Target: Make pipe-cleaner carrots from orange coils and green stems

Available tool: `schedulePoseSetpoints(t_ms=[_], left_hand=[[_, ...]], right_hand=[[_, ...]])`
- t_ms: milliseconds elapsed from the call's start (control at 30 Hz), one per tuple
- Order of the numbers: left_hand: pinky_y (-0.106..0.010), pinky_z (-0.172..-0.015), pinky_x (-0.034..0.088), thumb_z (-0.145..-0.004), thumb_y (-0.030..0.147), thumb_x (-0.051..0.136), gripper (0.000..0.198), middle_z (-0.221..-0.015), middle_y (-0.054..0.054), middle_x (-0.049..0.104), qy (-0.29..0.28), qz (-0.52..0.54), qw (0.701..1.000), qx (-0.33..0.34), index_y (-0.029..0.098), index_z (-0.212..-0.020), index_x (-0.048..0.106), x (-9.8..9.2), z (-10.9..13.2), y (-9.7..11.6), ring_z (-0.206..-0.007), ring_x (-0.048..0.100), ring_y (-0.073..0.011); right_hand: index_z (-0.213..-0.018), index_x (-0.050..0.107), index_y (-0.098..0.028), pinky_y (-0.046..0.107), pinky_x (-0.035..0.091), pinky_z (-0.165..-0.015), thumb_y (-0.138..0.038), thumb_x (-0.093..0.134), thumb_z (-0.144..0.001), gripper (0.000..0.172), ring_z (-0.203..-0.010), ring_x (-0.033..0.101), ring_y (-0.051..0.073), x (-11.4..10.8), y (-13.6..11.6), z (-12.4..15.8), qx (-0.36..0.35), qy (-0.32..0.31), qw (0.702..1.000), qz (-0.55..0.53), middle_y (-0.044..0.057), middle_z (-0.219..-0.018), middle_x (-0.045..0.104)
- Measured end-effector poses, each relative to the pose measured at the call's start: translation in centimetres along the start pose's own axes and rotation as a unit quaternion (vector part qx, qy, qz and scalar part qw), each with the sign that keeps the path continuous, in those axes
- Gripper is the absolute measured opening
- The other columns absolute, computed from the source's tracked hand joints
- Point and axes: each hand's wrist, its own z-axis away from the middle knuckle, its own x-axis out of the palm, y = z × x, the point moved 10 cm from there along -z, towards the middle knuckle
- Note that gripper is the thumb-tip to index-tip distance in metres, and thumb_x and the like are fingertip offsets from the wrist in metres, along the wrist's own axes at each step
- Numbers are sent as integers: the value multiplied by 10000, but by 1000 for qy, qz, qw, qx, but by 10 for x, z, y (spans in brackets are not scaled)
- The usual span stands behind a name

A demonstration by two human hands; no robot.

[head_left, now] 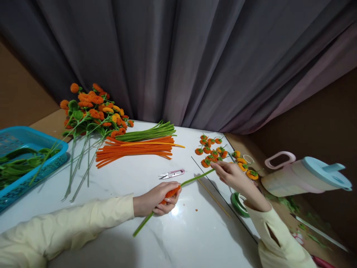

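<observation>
The person's left arm (72, 221) is stretching across from the lower left of the frame, its wrist (137, 206) lying nearly level. The left hand (157, 197) is curling its fingers into a closed grip just below centre. The right arm (281, 236) is slanting up from the lower right, the right hand (227, 173) pinching its fingertips together right of centre.

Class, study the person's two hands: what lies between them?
In the head view, a green stem spans the gap, from the left hand, which grips an orange piece, to the fingers of the right hand.
</observation>
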Motion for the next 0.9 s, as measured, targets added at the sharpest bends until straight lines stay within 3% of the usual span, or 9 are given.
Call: schedulePoseSetpoints(t_ms=[167,267,333,400,500,633,733,833,900], left_hand=[[-162,-272,53,-845,512,458,364,-471,98,267,7,-1,1000,1,211,-652,390,-4,0,0,-310,115,-38],[-162,-273,51,-831,558,467,415,-464,97,258,8,-23,1000,8,206,-624,388,-4,0,2,-307,111,-35],[-161,-271,50,-832,520,482,429,-426,99,222,-5,-46,999,-1,200,-570,368,-2,1,0,-303,98,-35],[-161,-264,51,-838,452,479,426,-394,98,190,-27,-60,998,-24,198,-521,351,2,1,-4,-296,85,-36],[-161,-249,51,-838,400,456,412,-385,91,175,-74,-58,993,-77,197,-492,360,7,3,-16,-290,74,-40],[-161,-229,34,-823,366,463,359,-430,74,224,-147,-11,971,-187,192,-516,398,12,7,-39,-302,59,-43],[-162,-217,36,-802,369,470,321,-437,75,239,-140,8,969,-206,193,-537,422,4,3,-43,-299,49,-45],[-164,-216,39,-796,386,468,359,-410,79,219,-117,-25,977,-178,201,-501,385,-1,-1,-39,-283,68,-44],[-162,-224,39,-806,394,489,401,-395,80,222,-112,-45,979,-166,199,-480,363,1,2,-37,-272,90,-36]], right_hand=[[-568,338,-231,255,318,-429,-608,332,-856,474,-373,350,103,7,9,19,10,-62,997,45,-43,-409,377],[-628,471,-215,259,405,-496,-528,307,-909,452,-429,468,121,25,7,40,-20,-135,988,77,3,-503,543],[-907,594,-207,268,463,-574,-446,309,-937,373,-584,584,151,23,-3,51,-72,-106,986,105,58,-752,660],[-1233,505,-218,297,499,-685,-345,325,-946,362,-806,631,187,15,-19,60,-143,-34,977,156,104,-1005,654],[-1398,339,-272,304,505,-781,-145,296,-930,487,-991,601,186,23,-41,74,-234,9,942,242,98,-1194,588],[-1386,315,-394,314,507,-754,-37,323,-903,601,-1000,586,185,56,-72,90,-346,7,867,358,58,-1384,451],[-1357,383,-341,391,474,-839,-107,409,-915,500,-1114,519,239,85,-96,107,-428,-28,811,399,62,-1452,356],[-1200,539,-200,408,430,-917,-149,372,-946,308,-1240,414,243,100,-120,124,-471,-72,805,354,72,-1421,406],[-1063,579,-166,398,392,-971,-163,341,-965,257,-1276,375,212,99,-135,128,-460,-83,837,285,90,-1311,522]])
